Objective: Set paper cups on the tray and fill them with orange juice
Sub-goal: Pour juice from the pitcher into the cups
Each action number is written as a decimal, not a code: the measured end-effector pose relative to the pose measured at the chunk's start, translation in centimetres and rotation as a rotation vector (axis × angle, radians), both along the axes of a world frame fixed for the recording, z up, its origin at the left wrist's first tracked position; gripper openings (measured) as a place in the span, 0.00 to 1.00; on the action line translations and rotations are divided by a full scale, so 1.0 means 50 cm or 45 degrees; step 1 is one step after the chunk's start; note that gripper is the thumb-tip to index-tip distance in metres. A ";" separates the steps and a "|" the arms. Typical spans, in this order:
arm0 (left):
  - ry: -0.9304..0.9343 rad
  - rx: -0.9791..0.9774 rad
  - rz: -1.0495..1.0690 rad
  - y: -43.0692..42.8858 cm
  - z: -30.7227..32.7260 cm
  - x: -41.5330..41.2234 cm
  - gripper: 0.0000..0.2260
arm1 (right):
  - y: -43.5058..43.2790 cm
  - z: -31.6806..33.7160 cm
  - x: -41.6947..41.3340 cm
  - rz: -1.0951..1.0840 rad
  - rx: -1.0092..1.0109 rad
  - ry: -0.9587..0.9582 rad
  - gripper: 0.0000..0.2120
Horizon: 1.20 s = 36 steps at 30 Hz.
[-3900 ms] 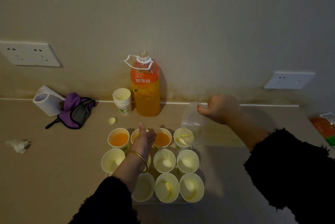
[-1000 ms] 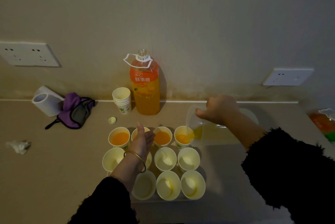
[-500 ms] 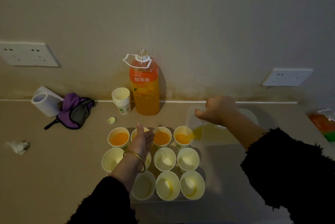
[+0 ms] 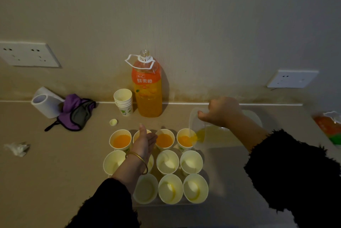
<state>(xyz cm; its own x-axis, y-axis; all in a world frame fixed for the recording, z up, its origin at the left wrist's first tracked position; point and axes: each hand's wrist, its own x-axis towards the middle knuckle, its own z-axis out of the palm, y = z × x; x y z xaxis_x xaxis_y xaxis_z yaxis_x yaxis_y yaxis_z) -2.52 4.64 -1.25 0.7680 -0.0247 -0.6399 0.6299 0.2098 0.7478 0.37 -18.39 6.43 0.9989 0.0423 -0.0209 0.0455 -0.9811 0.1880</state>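
Back-right cup (image 4: 185, 140), round white paper with a green print on its wall, sits at the far right corner of the tray (image 4: 156, 205) and holds orange juice well up its wall. A clear pitcher (image 4: 212, 136) of thin, boxy plastic lies tilted over, its lip just over this cup's rim. A shallow pool of pale yellow juice sits in the low side of the pitcher.

The right hand (image 4: 223, 111) grips the pitcher's upper side from above, fingers curled tight, thumb pointing left. The left hand (image 4: 144, 141) is edge-on over the second back-row cup, fingers straight and together, thumb up, holding nothing. It hides that cup's contents. A thin gold bangle (image 4: 137, 161) circles the wrist, and both sleeves are black and fuzzy.

The two other back-row cups show orange juice. The remaining paper cups (image 4: 167, 162) in the middle and front rows look empty, smooth pale insides, some with a yellowish streak. The tray is transparent and hard to make out under them.

Behind it on the matte beige tabletop (image 4: 55, 181) stands a tall plastic juice bottle (image 4: 147, 94), uncapped, with an orange label and a white carry ring. A stack of cups (image 4: 124, 102) stands just beside it, a small round cap (image 4: 113, 122) near. Farther left lie a white roll (image 4: 45, 104) on its side, a soft purple-grey cloth (image 4: 75, 112) and a crumpled tissue (image 4: 16, 148).
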 end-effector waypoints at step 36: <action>-0.018 -0.011 -0.002 -0.011 0.004 0.001 0.35 | 0.003 0.002 0.011 -0.011 0.018 0.006 0.28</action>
